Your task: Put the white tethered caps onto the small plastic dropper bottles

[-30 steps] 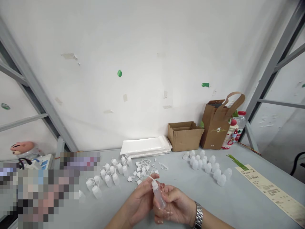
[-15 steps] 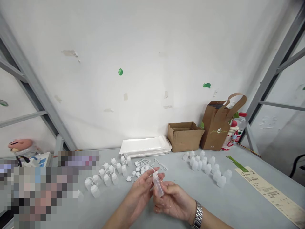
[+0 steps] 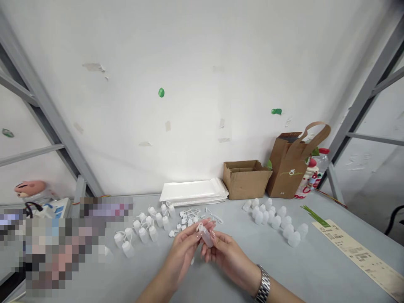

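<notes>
A small translucent squeeze bottle (image 3: 206, 238) with a white strapped cap is held between my two hands, above the grey table (image 3: 151, 273). My right hand (image 3: 232, 255), wearing a metal watch, is closed around the bottle's body. At the cap end, my left hand (image 3: 183, 251) pinches with thumb and fingers; whether the cap is fully seated cannot be seen. Loose white caps with straps (image 3: 189, 215) lie just beyond my hands. To the left stand several bottles with caps and looped straps (image 3: 143, 235). Several uncapped bottles (image 3: 276, 222) are grouped on the right.
White flat packets (image 3: 192, 191) lie stacked by the wall. An open cardboard box (image 3: 248, 185) and a brown handled bag (image 3: 287, 172) stand at the back right. A long printed paper (image 3: 353, 252) and green strips (image 3: 315, 216) lie at right. The left side is pixelated.
The bottle has moved slightly up, and its cap end now leans further left. My left fingers, earlier stretched behind the bottle, have closed at the cap.
</notes>
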The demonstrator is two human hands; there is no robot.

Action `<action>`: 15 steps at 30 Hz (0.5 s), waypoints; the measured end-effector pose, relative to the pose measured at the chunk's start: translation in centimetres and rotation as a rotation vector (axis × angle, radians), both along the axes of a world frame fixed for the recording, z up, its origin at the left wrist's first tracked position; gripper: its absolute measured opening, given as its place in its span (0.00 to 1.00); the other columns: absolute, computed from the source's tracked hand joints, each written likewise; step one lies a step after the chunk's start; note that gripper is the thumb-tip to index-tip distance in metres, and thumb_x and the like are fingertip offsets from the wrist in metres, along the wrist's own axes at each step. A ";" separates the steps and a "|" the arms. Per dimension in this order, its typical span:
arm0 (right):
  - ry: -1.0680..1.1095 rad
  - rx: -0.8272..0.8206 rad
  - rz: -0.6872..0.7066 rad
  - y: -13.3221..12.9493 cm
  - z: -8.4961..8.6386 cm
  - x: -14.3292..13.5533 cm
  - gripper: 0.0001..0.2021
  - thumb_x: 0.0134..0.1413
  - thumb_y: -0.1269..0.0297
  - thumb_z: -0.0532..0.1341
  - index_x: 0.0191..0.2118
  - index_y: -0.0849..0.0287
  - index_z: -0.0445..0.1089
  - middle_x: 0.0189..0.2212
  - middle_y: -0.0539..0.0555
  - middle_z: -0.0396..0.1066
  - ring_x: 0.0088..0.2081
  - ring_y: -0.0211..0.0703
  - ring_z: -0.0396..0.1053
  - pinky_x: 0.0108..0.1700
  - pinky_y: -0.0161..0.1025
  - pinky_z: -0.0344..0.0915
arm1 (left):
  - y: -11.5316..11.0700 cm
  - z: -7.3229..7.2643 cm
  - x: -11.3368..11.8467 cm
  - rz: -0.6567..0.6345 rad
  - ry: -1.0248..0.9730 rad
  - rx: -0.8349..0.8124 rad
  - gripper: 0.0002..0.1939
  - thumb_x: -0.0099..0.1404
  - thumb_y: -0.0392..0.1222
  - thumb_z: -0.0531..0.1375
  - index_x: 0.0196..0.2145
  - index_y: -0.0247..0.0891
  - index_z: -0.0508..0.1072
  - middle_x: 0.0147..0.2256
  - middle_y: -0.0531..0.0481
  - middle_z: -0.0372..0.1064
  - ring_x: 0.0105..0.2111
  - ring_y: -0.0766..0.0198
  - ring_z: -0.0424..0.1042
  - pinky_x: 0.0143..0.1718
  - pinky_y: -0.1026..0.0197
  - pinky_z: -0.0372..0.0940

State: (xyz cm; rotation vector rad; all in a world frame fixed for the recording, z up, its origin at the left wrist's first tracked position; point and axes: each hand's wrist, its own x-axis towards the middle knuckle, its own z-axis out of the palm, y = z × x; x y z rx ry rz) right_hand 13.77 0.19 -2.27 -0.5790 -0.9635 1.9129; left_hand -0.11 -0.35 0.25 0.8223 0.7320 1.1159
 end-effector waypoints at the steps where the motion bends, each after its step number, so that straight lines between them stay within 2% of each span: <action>1: 0.009 -0.011 0.001 0.0 -0.1 0.0 0.20 0.44 0.48 0.63 0.31 0.65 0.70 0.22 0.53 0.70 0.23 0.34 0.64 0.30 0.34 0.57 | 0.0 0.0 0.0 -0.011 -0.005 -0.002 0.18 0.54 0.41 0.62 0.44 0.35 0.74 0.47 0.40 0.70 0.54 0.49 0.60 0.52 0.52 0.56; 7: 0.070 -0.079 0.023 0.1 -0.5 0.0 0.18 0.43 0.52 0.66 0.27 0.65 0.69 0.19 0.51 0.68 0.21 0.33 0.62 0.28 0.32 0.55 | 0.0 0.0 -0.1 -0.035 -0.045 0.005 0.17 0.55 0.39 0.60 0.44 0.34 0.74 0.47 0.42 0.70 0.54 0.53 0.61 0.57 0.54 0.49; 11: 0.107 -0.138 0.018 0.1 -0.6 -0.1 0.17 0.39 0.54 0.68 0.24 0.65 0.68 0.17 0.50 0.66 0.20 0.32 0.59 0.28 0.33 0.55 | 0.1 -0.1 0.1 -0.025 -0.060 -0.019 0.18 0.53 0.39 0.61 0.43 0.34 0.74 0.46 0.42 0.72 0.53 0.52 0.62 0.58 0.53 0.48; 15: 0.124 -0.179 0.026 0.1 -0.5 -0.1 0.17 0.39 0.55 0.68 0.22 0.64 0.66 0.15 0.48 0.65 0.18 0.30 0.56 0.28 0.33 0.54 | 0.2 -0.2 0.2 -0.018 -0.063 -0.035 0.18 0.51 0.39 0.62 0.42 0.34 0.75 0.44 0.42 0.72 0.52 0.51 0.62 0.58 0.52 0.48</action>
